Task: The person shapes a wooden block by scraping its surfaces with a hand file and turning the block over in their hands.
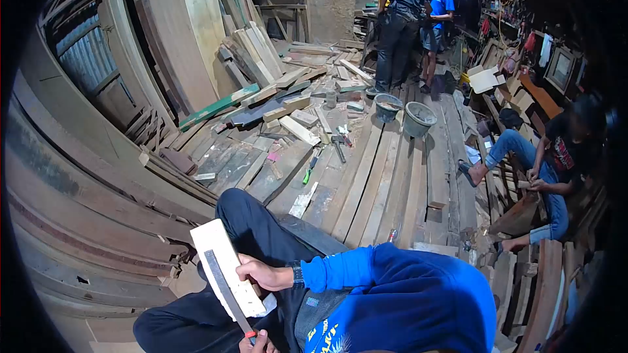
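A pale wood block stands tilted over my folded legs at the lower left. My right hand comes in from the right and grips the block's right edge. Along the block's face lies a long, dark, flat tool that looks like a file, with a red part near its lower end. My left hand is closed around its handle at the bottom edge, partly cut off by the frame. Something white shows under the block beside my right hand.
Planks and offcuts litter the floor ahead, with a green-handled tool among them. Two buckets stand on long boards. Two people stand at the back; another person sits at the right. Large boards line the left.
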Tool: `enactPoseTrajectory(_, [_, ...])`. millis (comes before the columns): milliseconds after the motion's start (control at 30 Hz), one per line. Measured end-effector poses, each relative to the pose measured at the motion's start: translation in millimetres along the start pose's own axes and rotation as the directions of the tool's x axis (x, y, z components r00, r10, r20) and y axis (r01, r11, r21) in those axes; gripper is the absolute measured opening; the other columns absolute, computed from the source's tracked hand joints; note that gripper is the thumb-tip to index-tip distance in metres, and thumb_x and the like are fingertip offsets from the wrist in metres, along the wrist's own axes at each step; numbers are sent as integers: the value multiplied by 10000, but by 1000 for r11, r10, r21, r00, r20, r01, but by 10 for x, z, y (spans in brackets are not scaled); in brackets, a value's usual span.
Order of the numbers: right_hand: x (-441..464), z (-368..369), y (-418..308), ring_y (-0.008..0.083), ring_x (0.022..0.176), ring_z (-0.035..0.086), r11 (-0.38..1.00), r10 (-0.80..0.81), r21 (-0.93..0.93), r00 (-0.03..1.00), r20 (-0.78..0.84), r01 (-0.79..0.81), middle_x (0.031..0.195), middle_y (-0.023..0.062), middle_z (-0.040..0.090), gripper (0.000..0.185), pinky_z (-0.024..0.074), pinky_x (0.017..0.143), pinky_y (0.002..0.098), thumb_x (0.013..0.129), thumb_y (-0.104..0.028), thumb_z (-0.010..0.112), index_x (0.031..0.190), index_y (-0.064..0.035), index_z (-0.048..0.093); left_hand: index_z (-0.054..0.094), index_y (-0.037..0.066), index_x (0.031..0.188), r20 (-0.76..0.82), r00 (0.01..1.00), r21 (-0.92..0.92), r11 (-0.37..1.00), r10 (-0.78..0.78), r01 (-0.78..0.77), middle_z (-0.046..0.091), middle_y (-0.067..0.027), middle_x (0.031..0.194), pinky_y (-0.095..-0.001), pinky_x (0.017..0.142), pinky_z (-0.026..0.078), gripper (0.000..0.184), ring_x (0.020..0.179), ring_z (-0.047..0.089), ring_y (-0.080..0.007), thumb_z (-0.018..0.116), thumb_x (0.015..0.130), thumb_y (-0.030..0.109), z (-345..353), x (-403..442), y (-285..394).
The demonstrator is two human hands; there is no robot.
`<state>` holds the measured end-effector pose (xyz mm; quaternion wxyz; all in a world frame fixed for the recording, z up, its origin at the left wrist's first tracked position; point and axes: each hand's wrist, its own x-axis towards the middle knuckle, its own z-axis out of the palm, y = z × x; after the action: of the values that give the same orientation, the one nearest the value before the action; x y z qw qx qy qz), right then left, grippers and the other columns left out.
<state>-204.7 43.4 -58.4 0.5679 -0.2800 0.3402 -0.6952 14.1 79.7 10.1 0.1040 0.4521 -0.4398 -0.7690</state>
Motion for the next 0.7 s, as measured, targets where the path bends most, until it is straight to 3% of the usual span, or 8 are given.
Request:
enactPoseTrajectory(33, [8,-19,-7,38,669,376,999,-4,-34,998,66,6,855,-23,462,432,349,610,181,797,-81,444,1227,-38,437,411,170,707,44,999,30,999,-14,12,395,53,495,-237,351,298,290,367,384,-76,581,932,102,-37,24,-18])
enactPoseTrajectory(67, [-7,-2,21,38,669,376,999,-6,-32,998,65,8,855,-23,462,432,349,610,181,797,-81,444,1227,-38,437,411,170,707,44,999,33,999,-15,13,395,53,495,-237,351,298,290,367,384,-76,581,932,102,-50,40,-39])
enactPoseTrajectory(133, [-65,92,57,85,696,393,1000,26,-10,999,-21,-26,816,16,440,297,367,631,233,753,-83,472,1045,-34,448,408,175,704,44,999,5,1000,-20,19,383,55,488,-245,348,296,295,366,382,-79,580,929,92,-64,52,-57])
enactPoseTrajectory(333, [-153,149,-80,85,696,393,981,187,-53,982,-1,-187,815,15,436,276,366,616,238,757,-90,475,1023,-31,439,381,197,686,126,974,-313,924,-189,220,361,50,465,-262,337,281,328,356,378,-91,577,927,94,-118,78,-54])
enactPoseTrajectory(400, [-64,49,-55,69,676,379,999,36,-37,997,68,-33,803,1,428,257,353,596,221,760,-81,468,1012,-36,445,381,198,699,45,998,-30,999,-40,41,369,46,467,-265,345,294,317,363,385,-95,574,930,100,-73,50,-52])
enactPoseTrajectory(533, [-20,11,55,64,667,372,1000,13,-6,1000,23,-12,802,-2,422,256,350,583,220,761,-80,468,1013,-40,448,383,193,711,22,1000,37,999,-11,11,379,43,471,-262,346,298,305,359,380,-94,567,935,99,-25,25,-33])
enactPoseTrajectory(600, [-47,40,180,69,668,375,1000,23,-11,1000,-14,-23,813,6,429,266,358,583,233,759,-83,472,1020,-38,444,385,187,726,16,999,-79,996,-47,48,384,45,476,-255,342,291,296,356,369,-84,565,936,83,-28,24,-46])
enactPoseTrajectory(700, [-150,142,143,73,669,384,987,161,-11,987,16,-160,817,13,447,262,359,586,237,757,-78,471,1016,-44,449,377,190,706,17,1000,-37,999,-15,15,382,47,476,-258,340,284,316,352,359,-80,563,941,90,21,-10,15])
